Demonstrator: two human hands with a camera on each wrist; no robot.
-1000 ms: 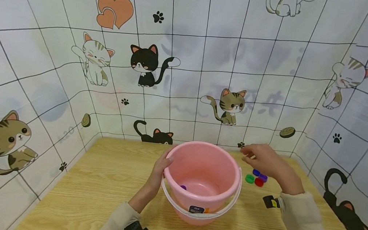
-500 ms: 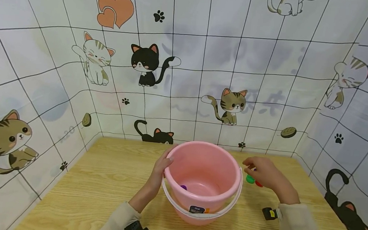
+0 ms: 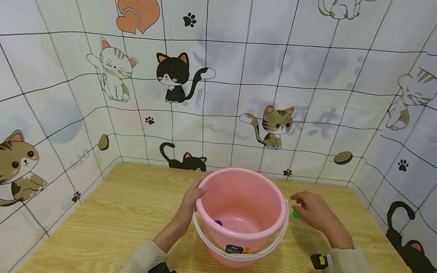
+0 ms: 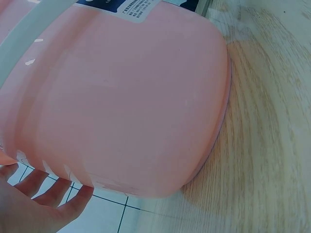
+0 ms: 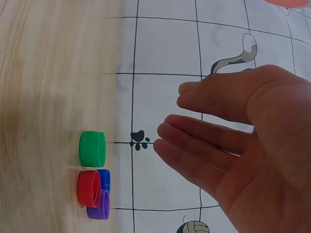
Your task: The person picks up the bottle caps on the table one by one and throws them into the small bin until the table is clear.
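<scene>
A pink bucket [image 3: 242, 199] with a white handle [image 3: 237, 256] stands upright on the table. My left hand [image 3: 189, 201] grips its left rim, thumb over the edge and fingers along the outside wall [image 4: 126, 107]. Inside lies a small purple piece [image 3: 218, 222]. My right hand [image 3: 315, 210] hovers to the right of the bucket, fingers extended and holding nothing. Below it lie bottle caps: a green cap [image 5: 92, 149], a red cap [image 5: 89, 188], a blue cap [image 5: 104, 179] and a purple cap [image 5: 99, 206]. In the head view the hand hides most of them.
The wooden table [image 3: 133, 216] extends on both sides of the bucket. Behind it rises a white cloth wall [image 3: 222, 89] with a black grid and cartoon cats, and similar walls flank the left and right sides.
My right hand has moved slightly lower and towards me, coming over the caps and covering most of them. The left hand and the bucket have stayed in place.
</scene>
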